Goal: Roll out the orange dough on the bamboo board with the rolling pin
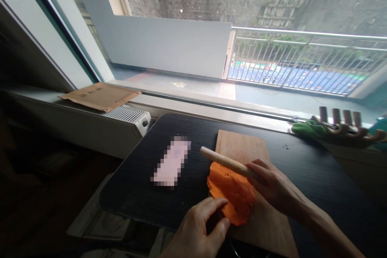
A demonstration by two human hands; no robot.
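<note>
A flattened orange slab of clay or dough (232, 197) with an uneven edge lies on a wooden board (242, 145). My right hand (266, 181) is wrapped round one end of a pale wooden rolling pin (222, 160), whose other end reaches left past the slab's far edge. At the slab's near left edge is my left hand (208, 217), its thumb and fingers curved with a gap between them, the fingertips touching or very close to the orange material.
Left of the board, a blurred pink item (173, 163) lies on the black table (136, 185). A brown envelope (102, 96) rests over a radiator (130, 115). Green cloth (308, 129) and a wooden rack (347, 129) stand at the far right by the window.
</note>
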